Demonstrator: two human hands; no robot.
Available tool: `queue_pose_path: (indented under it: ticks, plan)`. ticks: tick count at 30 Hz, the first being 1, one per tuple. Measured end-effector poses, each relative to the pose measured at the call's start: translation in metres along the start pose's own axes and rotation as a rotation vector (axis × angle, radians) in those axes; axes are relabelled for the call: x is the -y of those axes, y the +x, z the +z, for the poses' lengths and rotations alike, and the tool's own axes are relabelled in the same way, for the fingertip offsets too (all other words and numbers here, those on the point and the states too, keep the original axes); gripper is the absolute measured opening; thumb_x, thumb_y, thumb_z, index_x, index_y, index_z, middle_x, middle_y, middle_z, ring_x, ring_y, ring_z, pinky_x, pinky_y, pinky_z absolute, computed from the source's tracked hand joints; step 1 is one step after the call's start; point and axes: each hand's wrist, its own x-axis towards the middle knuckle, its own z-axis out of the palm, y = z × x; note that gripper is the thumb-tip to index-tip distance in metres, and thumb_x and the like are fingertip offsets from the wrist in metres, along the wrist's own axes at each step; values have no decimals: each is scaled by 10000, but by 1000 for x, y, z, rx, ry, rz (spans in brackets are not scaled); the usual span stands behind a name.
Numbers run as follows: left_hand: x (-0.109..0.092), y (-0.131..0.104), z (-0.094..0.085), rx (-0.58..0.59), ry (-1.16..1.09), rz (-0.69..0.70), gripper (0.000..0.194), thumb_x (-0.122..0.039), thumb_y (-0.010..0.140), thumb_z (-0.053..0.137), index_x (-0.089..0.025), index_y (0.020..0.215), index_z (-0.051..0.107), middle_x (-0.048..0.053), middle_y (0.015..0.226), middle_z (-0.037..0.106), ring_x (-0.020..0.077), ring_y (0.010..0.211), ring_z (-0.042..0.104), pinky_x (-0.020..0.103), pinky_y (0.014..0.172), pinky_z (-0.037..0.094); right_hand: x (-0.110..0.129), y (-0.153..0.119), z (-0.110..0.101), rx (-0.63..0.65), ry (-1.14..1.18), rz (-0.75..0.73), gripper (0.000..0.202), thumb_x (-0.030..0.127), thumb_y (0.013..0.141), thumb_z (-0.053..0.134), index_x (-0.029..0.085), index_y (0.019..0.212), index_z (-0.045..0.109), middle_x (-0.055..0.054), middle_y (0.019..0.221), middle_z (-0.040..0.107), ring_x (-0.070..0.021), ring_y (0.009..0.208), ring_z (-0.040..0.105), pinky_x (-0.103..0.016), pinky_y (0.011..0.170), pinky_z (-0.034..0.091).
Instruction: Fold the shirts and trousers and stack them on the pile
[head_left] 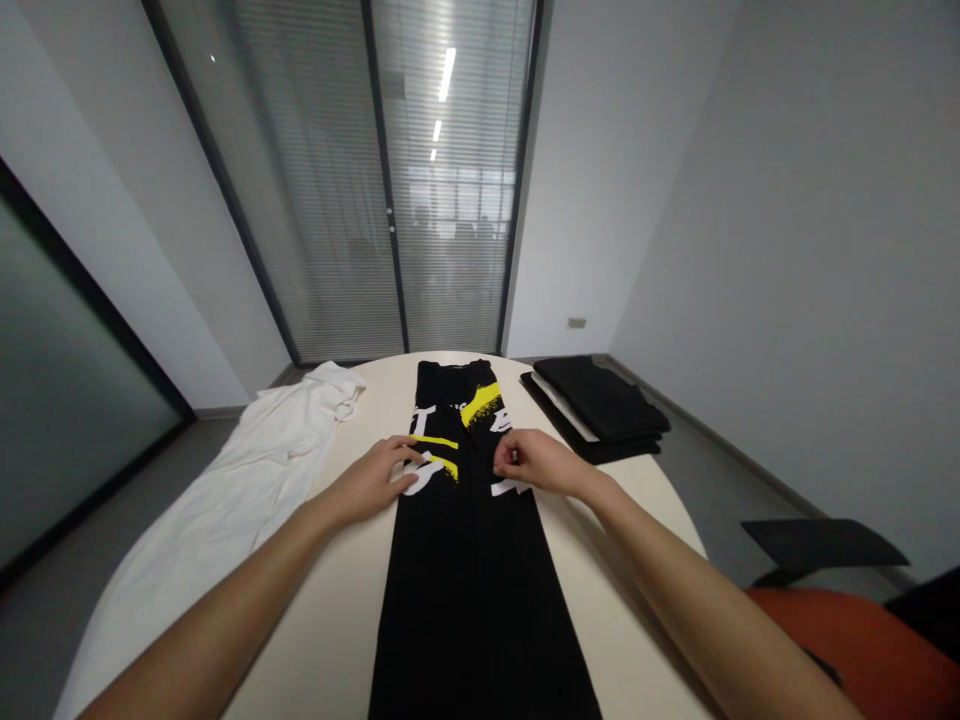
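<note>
Bold white lettering on black garment (469, 580)

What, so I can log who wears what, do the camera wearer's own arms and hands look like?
The left hand and right hand are without gloves, each with five slim fingers. No sleeve covers the left forearm or right forearm within view. I see no watch, bracelet, ring or marking, though the right fingers are partly hidden.
</note>
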Motion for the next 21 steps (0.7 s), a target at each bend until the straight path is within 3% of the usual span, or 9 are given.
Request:
queue_pose_path:
  ticks: [3, 6, 14, 21]
  plan:
    - [-1, -7, 12, -41, -5, 90, 253, -305, 942, 535, -242, 1152, 660, 83, 1311, 599, 255, 1236, 528, 444, 1080, 416, 33, -14, 9, 233, 158, -286, 139, 281, 808, 747, 187, 907, 777, -9, 832, 667, -110, 718, 598, -199, 654, 408]
    - [0, -7, 19, -75, 32, 126, 239, -248, 941, 533, -235, 1158, 633, 82, 1285, 604, 252, 1230, 511, 455, 1072, 414, 50, -21, 23, 426, 197, -439, 162, 277, 825, 750, 205, 963, 796, 4, 813, 658, -82, 673, 582, -179, 623, 398]
    - [0, -6, 18, -76, 58, 146, 218, -223, 943, 521, -241, 1139, 615, 74, 1270, 599, 246, 1211, 508, 455, 1062, 414, 44, -32, 42, 507, 273, -528, 209, 339, 806, 780, 196, 956, 802, 26, 770, 619, -61, 641, 552, -159, 607, 398]
    - [-3, 0, 16, -78, 86, 129, 193, -217, 896, 566, -246, 1077, 627, 60, 1200, 617, 247, 1146, 534, 432, 1012, 435, 75, -42, 48, 688, 160, -473, 339, 433, 643, 873, 211, 864, 743, 77, 753, 632, -64, 647, 565, -171, 586, 374]
